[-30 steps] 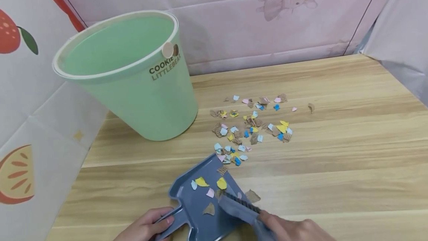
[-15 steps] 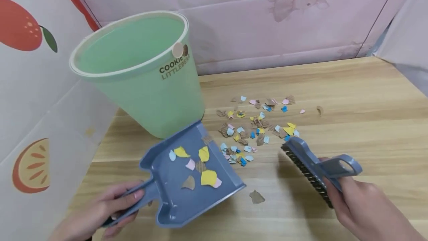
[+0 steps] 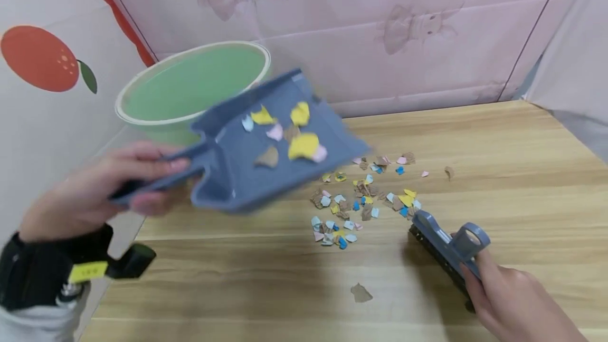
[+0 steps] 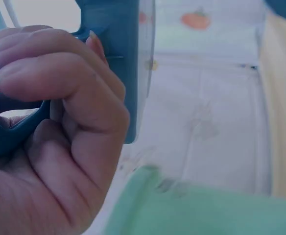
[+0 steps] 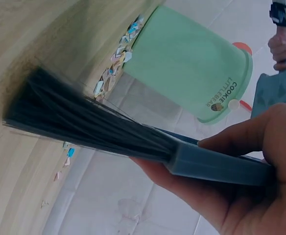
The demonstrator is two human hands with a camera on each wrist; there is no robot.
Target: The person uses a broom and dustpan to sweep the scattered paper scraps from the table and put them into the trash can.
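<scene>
From the head view: gripping the handle of the blue dustpan [image 3: 266, 152] with the left hand [image 3: 95, 189], fingers curling round it, and holding the pan lifted clear of the table [image 3: 499, 183], just in front of the green bin [image 3: 190, 88] and overlapping its near rim. Running the pan's long axis from the handle on the side away from the bin's right edge up toward the open lip, which is lying closest to the bin mouth. Carrying yellow, pink, pale-blue and brown paper scraps [image 3: 290, 131] on the pan floor, not yet tipping out. Leaving open air between the pan and the bin mouth, with the curtain wall hemming in the bin's far and left sides. Gripping the blue hand brush [image 3: 446, 249] with the right hand [image 3: 518, 305] well to the right of the bin, bristles down near the table, just beside the loose scrap pile [image 3: 361, 199]; one brown scrap [image 3: 361, 293] lying apart, nearer the camera. From the left wrist view: wrapping fingers [image 4: 59, 88] tightly round the dustpan handle [image 4: 113, 58], with the bin's rim [image 4: 202, 205] showing below. From the right wrist view: clasping the brush [image 5: 133, 142] by its back, bristles pointing away toward the table, bin [image 5: 192, 63] standing beyond the scraps, dustpan [image 5: 280, 90] at the bin's right.
</scene>
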